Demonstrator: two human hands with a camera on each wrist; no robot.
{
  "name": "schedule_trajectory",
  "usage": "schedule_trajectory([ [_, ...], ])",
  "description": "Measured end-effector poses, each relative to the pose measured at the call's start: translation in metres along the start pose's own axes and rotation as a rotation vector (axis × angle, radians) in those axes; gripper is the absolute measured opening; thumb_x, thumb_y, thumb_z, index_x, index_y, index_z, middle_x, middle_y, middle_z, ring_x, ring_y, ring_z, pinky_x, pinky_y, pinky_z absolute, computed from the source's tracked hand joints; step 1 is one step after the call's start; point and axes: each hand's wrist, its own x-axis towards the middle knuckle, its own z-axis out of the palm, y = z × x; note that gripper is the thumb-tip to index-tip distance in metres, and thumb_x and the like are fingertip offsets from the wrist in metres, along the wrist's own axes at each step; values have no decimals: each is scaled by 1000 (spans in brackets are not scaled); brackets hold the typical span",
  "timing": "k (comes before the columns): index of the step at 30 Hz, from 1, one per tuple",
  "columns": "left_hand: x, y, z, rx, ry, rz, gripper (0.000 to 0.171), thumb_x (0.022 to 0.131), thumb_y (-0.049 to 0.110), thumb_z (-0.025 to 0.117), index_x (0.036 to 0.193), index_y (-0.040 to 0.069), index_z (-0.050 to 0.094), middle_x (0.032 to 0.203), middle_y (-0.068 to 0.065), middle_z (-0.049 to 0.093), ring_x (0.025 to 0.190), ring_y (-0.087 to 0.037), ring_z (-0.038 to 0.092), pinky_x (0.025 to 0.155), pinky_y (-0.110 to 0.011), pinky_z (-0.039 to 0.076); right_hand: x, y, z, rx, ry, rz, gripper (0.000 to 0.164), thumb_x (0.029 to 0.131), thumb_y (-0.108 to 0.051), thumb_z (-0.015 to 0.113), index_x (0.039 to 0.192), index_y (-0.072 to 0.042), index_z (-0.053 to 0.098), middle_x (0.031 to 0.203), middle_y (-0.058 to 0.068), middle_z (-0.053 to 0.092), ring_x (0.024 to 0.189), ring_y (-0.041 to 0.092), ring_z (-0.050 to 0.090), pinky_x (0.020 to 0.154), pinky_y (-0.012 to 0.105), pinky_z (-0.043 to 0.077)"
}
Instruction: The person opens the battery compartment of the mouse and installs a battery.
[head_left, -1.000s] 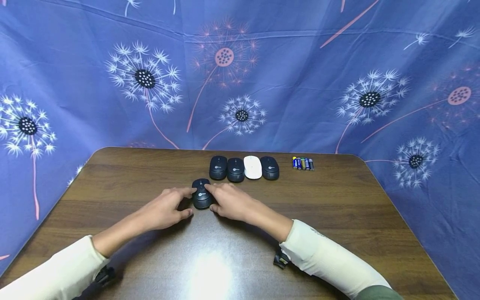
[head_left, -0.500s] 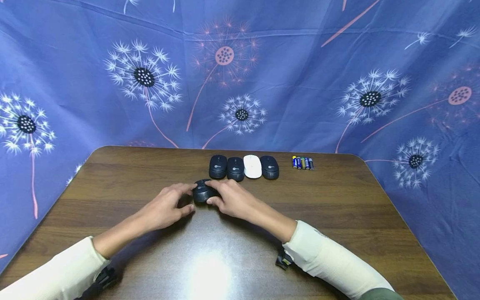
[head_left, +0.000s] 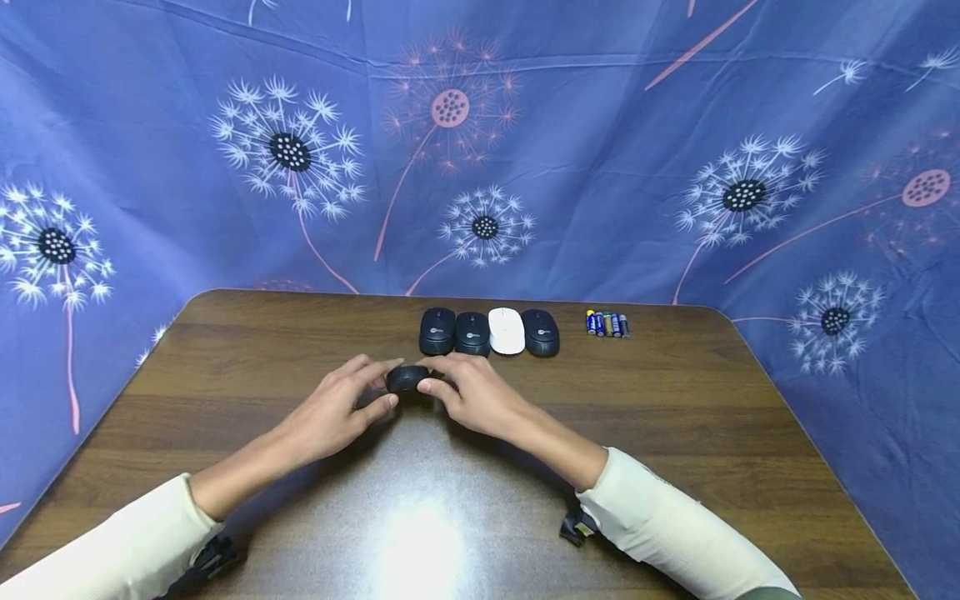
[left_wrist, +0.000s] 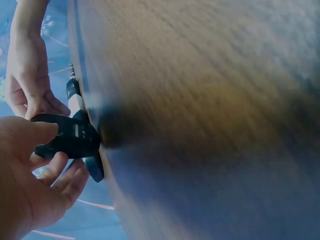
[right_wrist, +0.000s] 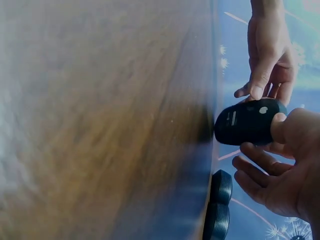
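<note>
A black computer mouse (head_left: 406, 379) stands tilted up between my two hands, its rear end toward me. In both wrist views its underside (right_wrist: 245, 121) shows, with a pale label strip. My left hand (head_left: 330, 412) pinches its left side between thumb and fingers. On the opposite side my right hand (head_left: 480, 396) grips it, thumb on the underside and index finger at the far end. The right hand's other fingers (right_wrist: 255, 175) hang loosely curled in the right wrist view. The mouse's front edge seems to touch the table, though the contact is partly hidden.
A row of mice stands at the back of the wooden table (head_left: 675, 433): black ones (head_left: 437, 332) and one white mouse (head_left: 507, 332). Several small batteries (head_left: 607, 324) lie to their right. A blue dandelion-print cloth (head_left: 600, 125) hangs behind the table.
The mouse lay flat with its top and logo showing; its near end has since been raised, so it now stands tilted. Both hands have closed in on its sides.
</note>
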Motion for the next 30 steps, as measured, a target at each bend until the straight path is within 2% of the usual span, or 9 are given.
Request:
schedule_trajectory([
  [2, 1, 0, 1, 0, 13, 10, 52, 106, 15, 80, 155, 6, 66, 114, -4, 71, 108, -26, 75, 86, -41, 63, -1, 0, -1, 21, 4, 12, 32, 116, -26, 66, 142, -10, 76, 112, 4, 78, 88, 7, 68, 86, 30, 62],
  [6, 2, 1, 2, -24, 23, 21, 53, 105, 16, 82, 155, 7, 68, 113, -3, 69, 107, -21, 75, 86, -41, 65, -2, -1, -2, 60, 5, 43, 30, 117, -24, 64, 138, -9, 77, 103, 2, 76, 82, 4, 66, 84, 26, 59],
  [11, 1, 3, 2, -66, 15, 18, 54, 107, 22, 80, 157, 7, 65, 119, -3, 67, 102, -12, 74, 86, -37, 66, -3, -1, -1, 106, -6, 87, 30, 117, -23, 62, 138, -8, 77, 112, 4, 79, 92, 12, 67, 89, 30, 60],
  [13, 0, 3, 2, -82, 9, 25, 55, 109, 23, 78, 160, 8, 63, 125, -5, 71, 103, -13, 75, 89, -38, 68, -4, -2, -1, 130, -10, 109, 31, 118, -24, 62, 139, -8, 77, 117, 5, 81, 96, 13, 67, 92, 32, 61],
  [17, -2, 3, 2, -133, -11, 14, 58, 111, 24, 75, 165, 13, 58, 140, -10, 77, 109, -19, 80, 93, -40, 71, -6, -4, -3, 216, -27, 155, 30, 118, -24, 60, 136, -7, 78, 112, 10, 83, 92, 19, 74, 86, 29, 62],
  [20, -4, 3, 2, -189, -18, 6, 58, 111, 23, 75, 166, 17, 57, 134, -12, 81, 104, -17, 82, 89, -34, 71, -6, -5, -3, 295, -50, 187, 31, 119, -24, 58, 131, -5, 79, 109, 14, 84, 93, 26, 81, 84, 29, 67],
  [23, -6, 3, 1, -251, -14, 13, 57, 110, 19, 76, 164, 21, 58, 121, -10, 84, 96, -13, 83, 83, -28, 69, -6, -6, -2, 359, -74, 213, 33, 120, -26, 56, 128, -3, 79, 111, 16, 85, 99, 30, 83, 87, 34, 71],
  [25, -8, 2, 1, -280, -13, 13, 55, 110, 19, 76, 163, 23, 60, 119, -9, 85, 96, -12, 83, 81, -26, 69, -6, -6, -1, 405, -89, 228, 34, 121, -26, 55, 126, -1, 78, 110, 18, 84, 99, 31, 84, 87, 37, 73],
  [30, -10, 2, 2, -408, -34, -49, 54, 110, 17, 76, 161, 24, 60, 124, -14, 82, 96, -12, 83, 77, -31, 71, -6, -7, 2, 494, -98, 259, 37, 121, -26, 55, 128, 2, 77, 112, 21, 82, 95, 30, 84, 86, 35, 73],
])
